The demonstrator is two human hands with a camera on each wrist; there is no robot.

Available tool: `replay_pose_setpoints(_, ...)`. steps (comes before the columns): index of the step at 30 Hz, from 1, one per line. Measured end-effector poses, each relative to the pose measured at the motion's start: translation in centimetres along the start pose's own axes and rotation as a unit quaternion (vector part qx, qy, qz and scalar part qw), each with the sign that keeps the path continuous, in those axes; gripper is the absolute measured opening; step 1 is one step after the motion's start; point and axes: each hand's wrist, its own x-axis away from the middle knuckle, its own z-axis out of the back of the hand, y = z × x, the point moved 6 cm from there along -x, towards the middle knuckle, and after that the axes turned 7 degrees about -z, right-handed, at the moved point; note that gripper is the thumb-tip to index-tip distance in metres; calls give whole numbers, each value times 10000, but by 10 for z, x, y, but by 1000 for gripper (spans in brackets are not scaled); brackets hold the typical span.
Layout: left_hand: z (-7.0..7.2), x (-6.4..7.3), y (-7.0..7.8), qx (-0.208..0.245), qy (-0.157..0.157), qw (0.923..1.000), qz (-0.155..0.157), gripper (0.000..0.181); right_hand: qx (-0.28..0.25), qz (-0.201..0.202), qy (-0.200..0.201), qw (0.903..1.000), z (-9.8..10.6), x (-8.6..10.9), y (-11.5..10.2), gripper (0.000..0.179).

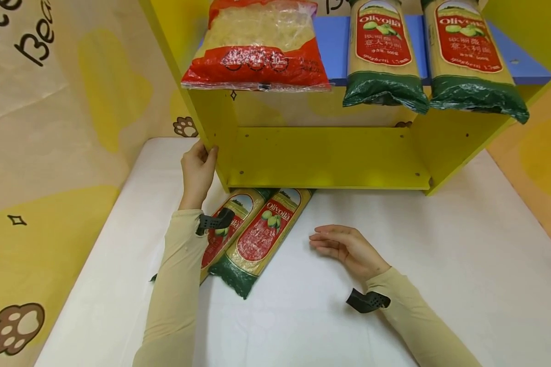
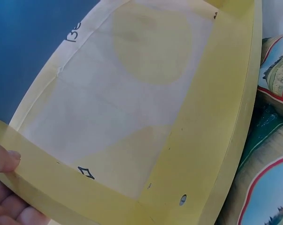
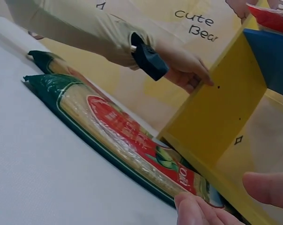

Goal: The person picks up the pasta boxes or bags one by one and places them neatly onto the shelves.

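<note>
My left hand [image 1: 199,171] grips the front edge of the left side panel of a yellow shelf unit [image 1: 326,158]. In the left wrist view its thumb lies on the panel's inner face, with the fingers curled at the other side. Two spaghetti packs [image 1: 266,224] with green ends and red labels lie side by side on the white table, slanting toward the unit's front left corner. Their far ends are hidden at the bottom board. My right hand [image 1: 349,250] is held right of these packs, fingers loosely bent and holding nothing.
Above, a blue shelf board [image 1: 335,51] carries a red-and-clear bag of pasta [image 1: 261,46] and two more spaghetti packs [image 1: 383,41], whose ends stick out past its front edge. Patterned cloth [image 1: 96,92] hangs behind the white table [image 1: 303,316].
</note>
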Motion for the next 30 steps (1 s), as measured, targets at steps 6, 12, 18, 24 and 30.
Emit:
replay_pose_setpoints(6, 1, 0, 1, 6, 24, 10000, -14, 26, 51, 7, -95, 9999, -6, -4, 3, 34)
replay_pose_setpoints(12, 1, 0, 1, 3, 54, 10000, 23, 26, 113, -120, 8, 9999, -10, -8, 7, 38)
replay_pose_setpoints(18, 1, 1, 1, -13, 59, 10000, -32, 25, 64, -196, 35, 9998, -13, -11, 9, 41)
replay_pose_setpoints(24, 0, 0, 1, 6, 66, 10000, -45, 25, 67, -213, 4, 9998, -17, -16, 11, 44)
replay_pose_setpoints(30, -1, 0, 0, 37, 91, 9999, -18, 25, 137, -203, -13, 9997, -25, -22, 13, 43)
